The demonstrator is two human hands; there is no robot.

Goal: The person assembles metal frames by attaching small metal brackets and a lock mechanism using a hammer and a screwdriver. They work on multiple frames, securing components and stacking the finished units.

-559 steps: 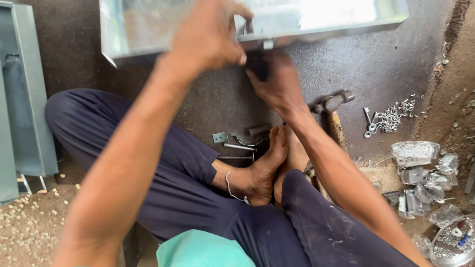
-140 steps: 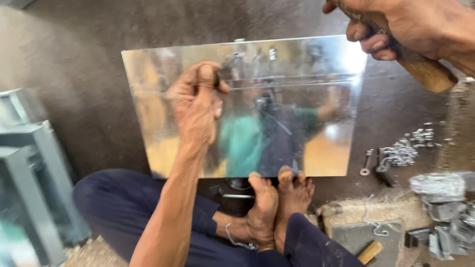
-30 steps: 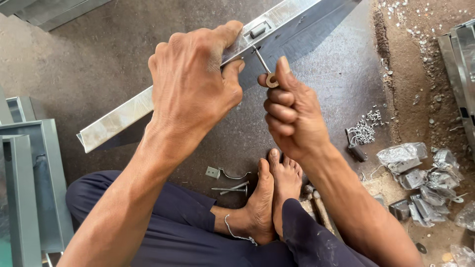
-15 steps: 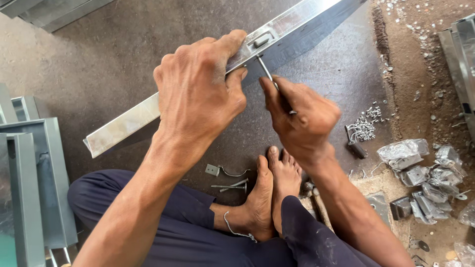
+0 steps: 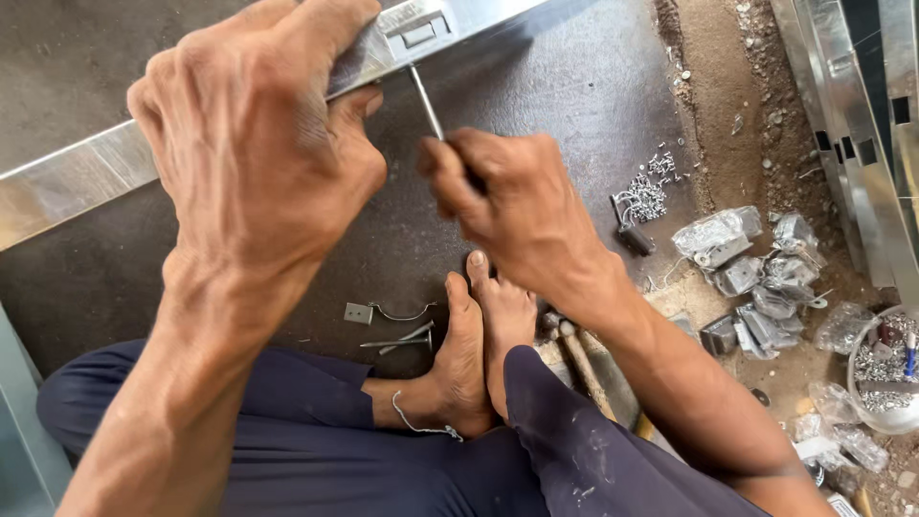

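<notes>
My left hand (image 5: 254,153) grips a long shiny sheet-metal panel (image 5: 72,177) seen edge-on, held slanting across the top of the view. My right hand (image 5: 517,206) is closed around a screwdriver; its thin metal shaft (image 5: 426,101) points up into a small metal fitting (image 5: 416,24) on the panel's edge. The screwdriver's handle is hidden inside my fist. My bare feet (image 5: 479,345) rest on the dark floor below the hands, legs crossed in dark blue trousers.
Small metal clips and a bracket (image 5: 392,325) lie by my left foot. A wooden hammer handle (image 5: 584,369) lies under my right forearm. A pile of screws (image 5: 646,196), several plastic bags of parts (image 5: 756,263) and a bowl (image 5: 885,378) sit right. Metal frames (image 5: 862,124) stand at far right.
The view has closed in on the hands. My right hand has slid lower on the screwdriver and turned, with the shaft still set in the fitting. The left hand keeps its hold on the panel.
</notes>
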